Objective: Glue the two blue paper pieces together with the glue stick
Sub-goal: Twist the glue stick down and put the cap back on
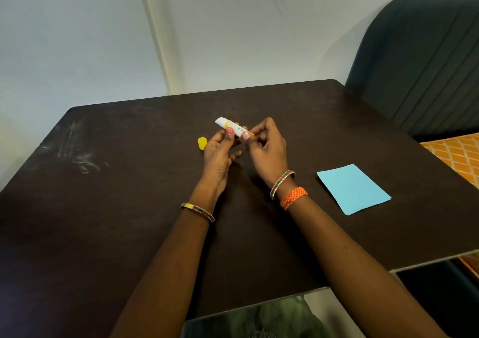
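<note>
Your two forearms reach in from the near edge of the dark table (129, 208), each with a beaded bangle at the wrist, and the right wrist also carries an orange woven band (293, 197). Your left hand (219, 153) is closed around the middle of the glue stick (232, 126), thumb on the near side of the white barrel, with a pink-painted nail showing against it. Your right hand (268, 151) pinches the stick's yellow lower end between its fingertips, the other fingers curled in loosely. You hold the stick above the tabletop, tilted so that its uncapped white end points up and away to the left. Just left of your left hand, the yellow cap (202, 143) lies on the table, apart from the stick. To the right of your right wrist, well apart from both hands, blue paper (353, 190) lies flat on the table near its right edge; you see one rectangle, and whether a second piece lies under it cannot be told. Pale scuff marks streak the table's left side. Beyond the table's far right corner stands a dark teal padded chair (420, 60), and a pale wall rises behind.
</note>
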